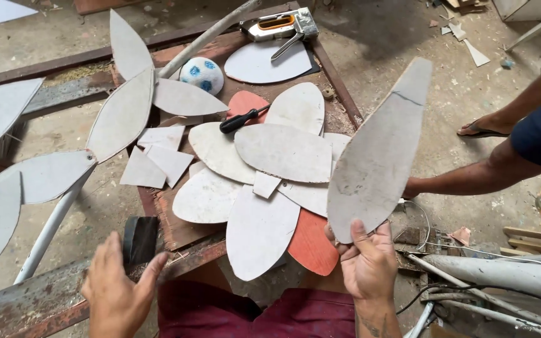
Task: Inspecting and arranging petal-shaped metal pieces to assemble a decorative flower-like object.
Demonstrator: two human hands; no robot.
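My right hand point(368, 261) grips the lower end of a long grey leaf-shaped board point(378, 153), held upright and tilted to the right. My left hand point(118, 289) hovers with fingers spread next to a dark block point(139, 238) on the rusty metal frame point(39, 299). Several grey petal-shaped boards point(264, 181) lie overlapped on the work table, over a red petal point(312, 244). A black-handled screwdriver point(243, 119) rests on them.
A staple gun point(280, 26) sits on a round grey disc at the table's far end, beside a white and blue ball point(201, 74). Grey leaves on a white pipe point(51, 222) stretch left. Another person's legs point(502, 163) stand at right. Pipes and wood scraps lie lower right.
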